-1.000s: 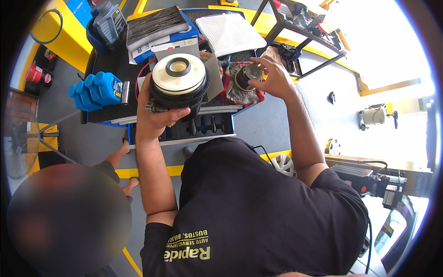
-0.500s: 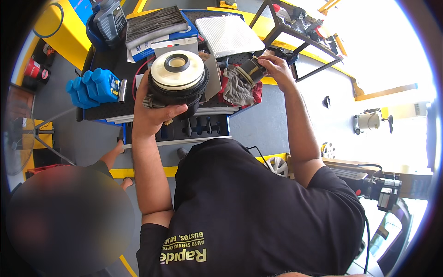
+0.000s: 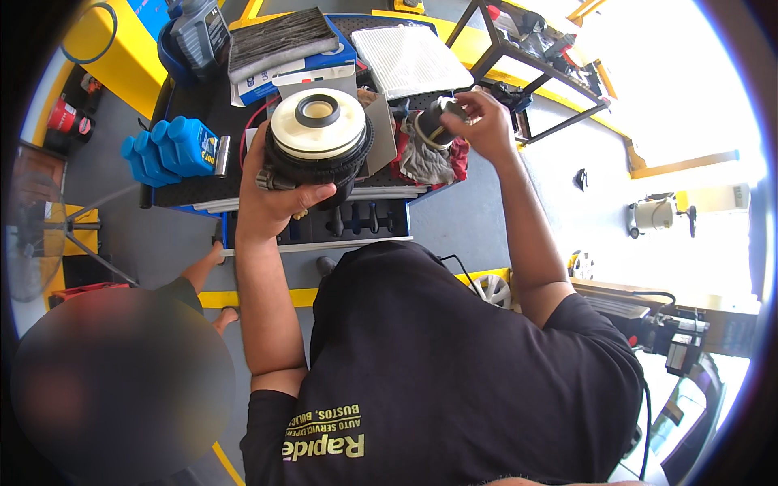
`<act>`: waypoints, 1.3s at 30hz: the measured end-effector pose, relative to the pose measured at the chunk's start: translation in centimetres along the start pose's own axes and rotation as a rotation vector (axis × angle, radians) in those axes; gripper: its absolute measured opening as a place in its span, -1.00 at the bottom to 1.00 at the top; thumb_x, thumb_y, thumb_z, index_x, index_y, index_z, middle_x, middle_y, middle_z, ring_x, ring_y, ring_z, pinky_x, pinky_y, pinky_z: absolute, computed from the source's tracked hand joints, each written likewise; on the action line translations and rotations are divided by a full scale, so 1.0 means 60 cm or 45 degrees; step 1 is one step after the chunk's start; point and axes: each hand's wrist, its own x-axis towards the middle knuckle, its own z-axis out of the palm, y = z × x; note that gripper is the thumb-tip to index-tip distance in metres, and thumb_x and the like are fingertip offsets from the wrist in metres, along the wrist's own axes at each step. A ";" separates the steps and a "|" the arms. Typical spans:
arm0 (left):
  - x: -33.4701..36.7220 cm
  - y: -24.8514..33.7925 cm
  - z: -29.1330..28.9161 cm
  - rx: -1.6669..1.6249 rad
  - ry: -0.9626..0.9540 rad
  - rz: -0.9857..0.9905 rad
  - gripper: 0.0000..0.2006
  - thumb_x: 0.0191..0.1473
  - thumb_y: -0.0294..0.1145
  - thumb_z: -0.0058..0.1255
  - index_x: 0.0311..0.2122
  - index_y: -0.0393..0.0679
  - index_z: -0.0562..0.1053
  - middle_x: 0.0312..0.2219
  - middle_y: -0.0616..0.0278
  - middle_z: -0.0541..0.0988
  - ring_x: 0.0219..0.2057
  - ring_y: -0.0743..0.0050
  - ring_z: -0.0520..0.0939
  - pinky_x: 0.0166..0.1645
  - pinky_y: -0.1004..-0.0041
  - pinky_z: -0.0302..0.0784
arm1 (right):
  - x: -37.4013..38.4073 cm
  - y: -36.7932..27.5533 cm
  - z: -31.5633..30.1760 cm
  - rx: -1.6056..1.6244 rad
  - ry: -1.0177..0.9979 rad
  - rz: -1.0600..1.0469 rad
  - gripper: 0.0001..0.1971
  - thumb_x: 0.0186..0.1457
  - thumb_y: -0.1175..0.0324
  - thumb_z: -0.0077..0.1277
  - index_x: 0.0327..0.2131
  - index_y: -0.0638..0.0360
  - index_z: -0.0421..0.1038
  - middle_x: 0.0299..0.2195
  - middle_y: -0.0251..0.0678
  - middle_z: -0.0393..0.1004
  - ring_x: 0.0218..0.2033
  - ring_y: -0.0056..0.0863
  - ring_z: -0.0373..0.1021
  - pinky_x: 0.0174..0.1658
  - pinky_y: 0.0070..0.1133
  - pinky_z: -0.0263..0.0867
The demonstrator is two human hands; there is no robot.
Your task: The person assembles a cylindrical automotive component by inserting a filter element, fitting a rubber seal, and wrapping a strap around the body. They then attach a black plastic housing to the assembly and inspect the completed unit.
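- The left grip (image 3: 275, 198) is clamped around the side of a black housing (image 3: 340, 174), thumb across the near face; the housing is held up in front of the table (image 3: 212, 107), over its near edge.
- A round cream element (image 3: 340, 139) with a dark ring on its top sits in the housing's mouth, facing up. Keeping that mouth level seems wise, so the element stays seated.
- A firm hold low on the wall, clear of the cream top, looks right: the piece appears bulky and would probably tip in a loose hand.
- The right grip (image 3: 486, 125) is closed on a dark cylindrical part (image 3: 443, 116), fingers at its upper right side; whether its lower end touches the grey rag (image 3: 427, 164) is hard to tell.
- That part leans and may be slippery, so thumb and fingers are best set on opposite sides, with no sideways twist.
- Working above the rag and the red cloth (image 3: 459, 152) likely helps catch drips.
- The open box (image 3: 381, 144) stands close behind the housing; small, slow movements should avoid knocking its flaps.
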 end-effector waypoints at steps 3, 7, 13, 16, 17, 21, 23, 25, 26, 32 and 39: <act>-0.002 0.006 -0.003 0.014 0.013 -0.003 -0.06 -0.28 -0.53 0.61 0.27 -0.26 0.35 0.06 0.10 0.61 0.09 0.33 0.65 0.24 0.33 0.58 | -0.026 -0.050 0.009 -0.332 -0.017 -0.255 -0.40 -0.07 0.02 0.44 0.01 0.13 0.60 -0.06 -0.20 0.58 -0.03 -0.20 0.55 0.09 -0.31 0.49; -0.016 0.011 -0.017 -0.005 0.094 -0.023 -0.07 -0.28 -0.52 0.61 0.27 -0.27 0.35 0.04 0.12 0.63 0.08 0.34 0.66 0.24 0.34 0.57 | -0.040 -0.117 -0.016 -0.682 0.233 -0.378 -0.33 -0.04 -0.04 0.43 0.10 0.08 0.53 0.06 -0.14 0.49 0.11 -0.15 0.47 0.17 -0.25 0.44; -0.050 -0.002 -0.053 -0.255 0.255 -0.062 -0.07 -0.29 -0.52 0.61 0.27 -0.25 0.36 0.06 0.15 0.63 0.07 0.34 0.66 0.25 0.34 0.56 | -0.081 -0.179 -0.029 -0.123 -0.490 -0.217 -0.66 0.05 0.26 0.23 -0.07 0.10 0.58 -0.13 -0.14 0.58 -0.04 -0.12 0.55 0.07 -0.24 0.48; -0.062 -0.008 -0.063 -0.240 0.267 -0.014 -0.05 -0.30 -0.50 0.63 0.27 -0.24 0.36 0.09 0.15 0.61 0.09 0.34 0.64 0.26 0.34 0.55 | -0.102 -0.153 0.008 -0.427 -0.783 -0.144 -0.67 0.05 0.31 0.19 -0.07 0.10 0.58 -0.19 -0.11 0.58 -0.08 -0.09 0.57 0.04 -0.23 0.49; -0.066 -0.009 -0.064 -0.235 0.258 -0.026 -0.04 -0.30 -0.47 0.64 0.28 -0.24 0.35 0.09 0.16 0.60 0.10 0.35 0.63 0.26 0.35 0.55 | -0.113 -0.142 0.036 -0.438 -0.620 -0.137 -0.65 0.03 0.40 0.15 -0.05 0.11 0.59 -0.20 -0.13 0.53 -0.05 -0.12 0.54 0.00 -0.26 0.51; -0.065 -0.008 -0.055 -0.100 0.221 -0.019 -0.06 -0.29 -0.43 0.64 0.26 -0.23 0.36 0.07 0.17 0.61 0.06 0.39 0.65 0.24 0.38 0.55 | -0.160 -0.084 0.115 -0.468 -0.225 -0.316 -0.68 0.04 0.53 0.12 -0.09 0.12 0.61 -0.18 -0.30 0.47 -0.02 -0.24 0.44 -0.01 -0.33 0.50; -0.060 -0.006 -0.047 -0.080 0.213 -0.016 -0.06 -0.30 -0.44 0.63 0.26 -0.23 0.36 0.06 0.17 0.61 0.05 0.39 0.65 0.24 0.39 0.56 | -0.173 -0.057 0.134 -0.466 -0.141 -0.377 -0.68 0.01 0.55 0.12 -0.12 0.11 0.62 -0.19 -0.30 0.46 -0.05 -0.26 0.45 -0.01 -0.33 0.49; -0.055 -0.003 -0.041 -0.108 0.216 -0.054 -0.06 -0.31 -0.46 0.63 0.26 -0.23 0.36 0.06 0.17 0.62 0.04 0.39 0.66 0.24 0.38 0.57 | -0.176 -0.046 0.142 -0.441 -0.075 -0.415 -0.72 -0.03 0.57 0.12 -0.20 0.10 0.64 -0.19 -0.29 0.45 -0.09 -0.27 0.45 -0.02 -0.35 0.48; -0.052 0.000 -0.039 -0.106 0.220 -0.070 -0.06 -0.31 -0.46 0.63 0.26 -0.23 0.37 0.06 0.16 0.62 0.04 0.38 0.66 0.24 0.38 0.57 | -0.174 -0.048 0.140 -0.434 -0.119 -0.389 -0.73 -0.04 0.57 0.12 -0.22 0.10 0.64 -0.19 -0.29 0.46 -0.10 -0.27 0.45 -0.01 -0.35 0.47; -0.052 0.014 -0.040 -0.166 0.280 -0.024 -0.03 -0.34 -0.45 0.65 0.27 -0.21 0.36 0.08 0.15 0.61 0.07 0.35 0.66 0.25 0.35 0.58 | -0.127 -0.166 0.067 -0.058 0.079 -0.385 -0.80 -0.05 0.60 0.12 -0.31 0.13 0.58 -0.32 -0.24 0.43 -0.22 -0.24 0.49 -0.14 -0.31 0.50; -0.067 0.016 -0.058 -0.264 0.255 0.093 0.09 -0.31 -0.33 0.64 0.38 -0.21 0.26 0.24 -0.02 0.48 0.24 0.02 0.54 0.35 0.10 0.49 | -0.031 -0.353 0.035 -0.543 -0.667 -0.634 -0.90 0.08 0.44 0.17 -0.31 0.12 0.64 -0.22 -0.23 0.64 -0.18 -0.25 0.63 -0.16 -0.44 0.57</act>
